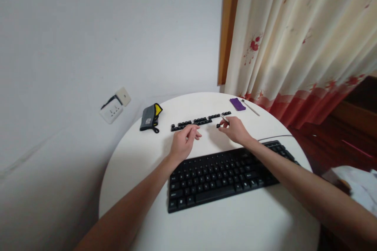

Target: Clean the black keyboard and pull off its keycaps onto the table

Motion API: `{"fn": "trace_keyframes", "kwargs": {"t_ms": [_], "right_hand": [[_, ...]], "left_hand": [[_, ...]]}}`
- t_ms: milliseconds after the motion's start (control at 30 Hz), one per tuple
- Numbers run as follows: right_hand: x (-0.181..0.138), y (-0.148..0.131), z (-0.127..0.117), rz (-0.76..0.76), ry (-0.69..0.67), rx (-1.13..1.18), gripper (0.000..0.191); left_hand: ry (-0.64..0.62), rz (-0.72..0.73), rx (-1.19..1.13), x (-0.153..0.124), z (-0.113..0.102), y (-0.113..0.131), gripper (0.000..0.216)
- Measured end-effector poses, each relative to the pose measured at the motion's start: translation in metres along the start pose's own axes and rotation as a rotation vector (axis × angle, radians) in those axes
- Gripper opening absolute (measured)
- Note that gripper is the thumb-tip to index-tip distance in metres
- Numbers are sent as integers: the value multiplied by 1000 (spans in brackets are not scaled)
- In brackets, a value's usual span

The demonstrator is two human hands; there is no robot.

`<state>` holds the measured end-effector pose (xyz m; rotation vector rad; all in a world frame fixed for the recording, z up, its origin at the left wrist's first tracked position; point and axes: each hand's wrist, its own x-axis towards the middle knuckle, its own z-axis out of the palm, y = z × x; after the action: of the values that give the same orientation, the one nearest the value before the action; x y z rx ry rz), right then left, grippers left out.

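Note:
A black computer keyboard (224, 178) lies across the white round table below my hands. Behind it, loose black keycaps (200, 120) are set out in rows. My left hand (183, 141) hovers at the front of these rows, fingers loosely bent and apart from the thumb, nothing visible in them; it hides some keycaps. At the fingertips of my right hand (234, 128) is a single black keycap (218, 126), held above the table. A slim metallic tool (225, 119) also sticks out of that hand; its kind is unclear.
A folded grey and yellow cloth (149, 117) sits at the table's back left. At the back right are a purple cloth (237, 104) and a thin brush-like stick (250, 108). The keyboard cable (275, 137) runs to the right edge. Wall and curtain (271, 47) stand behind.

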<state>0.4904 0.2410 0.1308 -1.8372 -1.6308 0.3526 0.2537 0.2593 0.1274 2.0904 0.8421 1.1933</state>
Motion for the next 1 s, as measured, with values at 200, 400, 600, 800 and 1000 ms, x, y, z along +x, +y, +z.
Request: {"fn": "trace_keyframes", "kwargs": {"t_ms": [200,400,600,800,1000], "right_hand": [[52,23,20,105,-56,-92,15],[71,30,38,142,-85,-106,22],[74,32,41,151,-71,-130,23],[75,31,45,161,-67,-128,13],[79,30,49,159,-70,-113,16]], "left_hand": [[29,-5,18,2,-3,-5,34],[28,-3,26,5,-5,-4,35],[30,-7,25,5,-6,-4,35],[28,-24,29,4,-6,-6,34],[7,-27,38,3,-5,-9,34]]}}
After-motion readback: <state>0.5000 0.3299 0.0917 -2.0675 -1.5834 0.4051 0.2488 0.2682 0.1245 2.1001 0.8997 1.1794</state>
